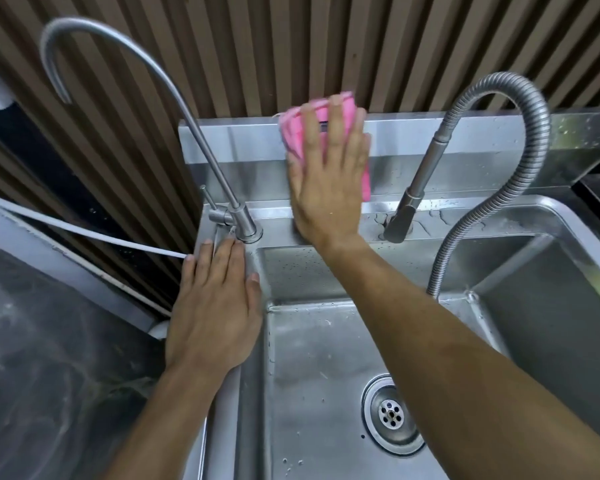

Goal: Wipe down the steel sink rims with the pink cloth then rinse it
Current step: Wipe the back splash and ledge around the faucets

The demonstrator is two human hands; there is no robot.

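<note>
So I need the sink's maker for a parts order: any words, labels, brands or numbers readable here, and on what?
None can be read. A small dark mark on the steel backsplash, partly covered by the pink cloth under the right hand, may be a label, but it is too small to read.

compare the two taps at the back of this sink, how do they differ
The gooseneck tap on the left is a thin, smooth, rigid tube; the hose tap on the right is a thicker, ribbed, flexible coil. The gooseneck tap ends in a bare open spout held high, while the hose tap ends in a dark spray head resting down on the sink rim. Both are steel-coloured and arch over.
</note>
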